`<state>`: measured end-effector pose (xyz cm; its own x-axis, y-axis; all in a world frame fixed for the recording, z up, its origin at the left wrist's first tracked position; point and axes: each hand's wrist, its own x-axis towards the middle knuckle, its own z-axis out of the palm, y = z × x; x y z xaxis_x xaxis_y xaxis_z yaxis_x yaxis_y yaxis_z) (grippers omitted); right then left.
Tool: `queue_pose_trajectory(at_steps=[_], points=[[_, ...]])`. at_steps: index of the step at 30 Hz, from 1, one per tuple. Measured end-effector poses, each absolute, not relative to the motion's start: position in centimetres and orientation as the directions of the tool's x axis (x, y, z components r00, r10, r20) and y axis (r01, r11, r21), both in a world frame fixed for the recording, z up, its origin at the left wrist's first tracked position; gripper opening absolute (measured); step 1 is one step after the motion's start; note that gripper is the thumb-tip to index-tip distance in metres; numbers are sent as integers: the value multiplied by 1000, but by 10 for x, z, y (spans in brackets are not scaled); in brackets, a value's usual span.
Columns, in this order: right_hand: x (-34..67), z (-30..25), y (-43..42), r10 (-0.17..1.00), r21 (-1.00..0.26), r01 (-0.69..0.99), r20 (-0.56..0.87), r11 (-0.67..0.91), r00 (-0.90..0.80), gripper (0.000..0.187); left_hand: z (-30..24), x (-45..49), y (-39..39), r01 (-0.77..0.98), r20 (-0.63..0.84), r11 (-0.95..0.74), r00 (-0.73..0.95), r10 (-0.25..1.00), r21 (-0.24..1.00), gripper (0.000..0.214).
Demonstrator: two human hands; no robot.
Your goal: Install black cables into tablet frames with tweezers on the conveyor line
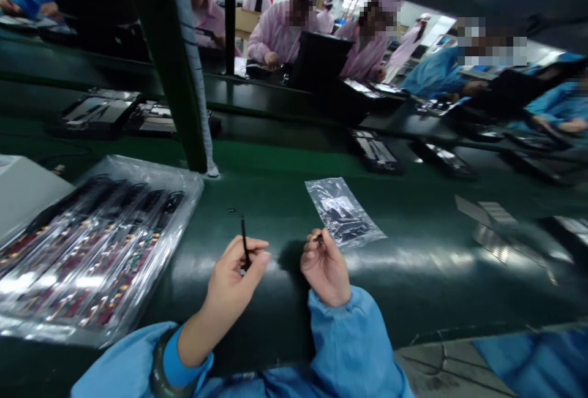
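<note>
My left hand is closed around a thin black stick-like tool, which stands nearly upright with its tip pointing away from me; its exact kind does not show. My right hand, fingers curled, pinches a small black part at the fingertips. The two hands are apart above the dark green work surface. Just beyond the left hand lies a tiny black piece. A clear plastic bag with small dark parts inside lies flat behind the right hand.
A clear plastic tray of circuit strips with black cables fills the left side. Behind it rises a green post. Black device trays line the far side. Silvery flat parts lie at the right. Co-workers sit opposite.
</note>
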<state>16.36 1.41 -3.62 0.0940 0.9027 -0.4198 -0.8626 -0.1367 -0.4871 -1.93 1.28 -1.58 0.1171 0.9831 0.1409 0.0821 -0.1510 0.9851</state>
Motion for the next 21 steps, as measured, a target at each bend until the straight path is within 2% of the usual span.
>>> queue_pose_trajectory(at_steps=[2,6,8,10,12,16,21], points=[[198,-36,17,874,-535,-845,-418,-16,248,31,-17,-18,14,36,67,-72,129,989,997,23],[283,-41,22,773,-607,-774,-400,180,493,16,-21,-8,17,-76,-137,152,173,975,985,49],[326,-43,25,712,-636,-733,-398,240,578,16,-23,1,20,-129,-246,274,198,949,953,64],[364,-45,29,658,-664,-694,-395,279,641,19,-24,12,24,-160,-335,381,258,906,910,71],[392,-48,33,629,-678,-670,-388,300,674,21,-22,25,29,-166,-373,436,312,874,884,60],[417,-54,42,648,-674,-673,-371,304,665,25,-10,64,50,-155,-410,498,389,825,853,16],[420,-59,49,690,-662,-686,-346,302,636,21,11,142,105,-211,-513,659,475,715,722,16]])
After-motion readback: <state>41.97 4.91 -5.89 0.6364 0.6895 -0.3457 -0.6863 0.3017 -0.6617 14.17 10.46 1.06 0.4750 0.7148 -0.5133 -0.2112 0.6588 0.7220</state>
